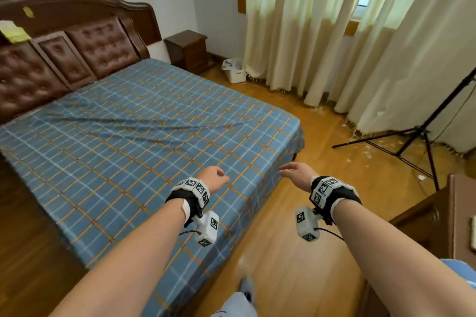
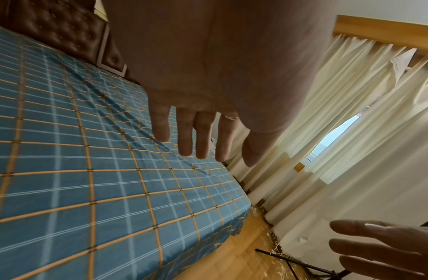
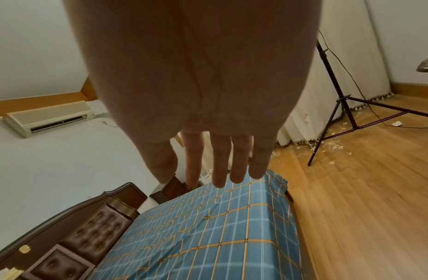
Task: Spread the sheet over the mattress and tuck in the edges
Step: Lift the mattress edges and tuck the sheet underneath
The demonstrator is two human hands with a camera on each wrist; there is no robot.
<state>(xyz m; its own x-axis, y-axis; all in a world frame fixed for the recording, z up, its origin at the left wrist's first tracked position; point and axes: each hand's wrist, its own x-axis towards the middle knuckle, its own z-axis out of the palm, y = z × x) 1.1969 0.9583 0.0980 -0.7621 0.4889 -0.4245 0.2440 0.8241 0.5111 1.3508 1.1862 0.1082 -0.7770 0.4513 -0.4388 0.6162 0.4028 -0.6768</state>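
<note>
I had both hands out over the near right corner of the bed, the left hand (image 1: 213, 177) above the blue plaid sheet (image 1: 144, 131) and the right hand (image 1: 296, 172) just past its edge over the wooden floor (image 1: 296, 252), each with fingers loosely extended and holding nothing. The sheet lay spread across the mattress up to the padded headboard (image 1: 77, 51), with a few long creases through its middle. 1 black tripod (image 1: 417, 141) stood by the curtains (image 1: 309, 33) on the far right.
</note>
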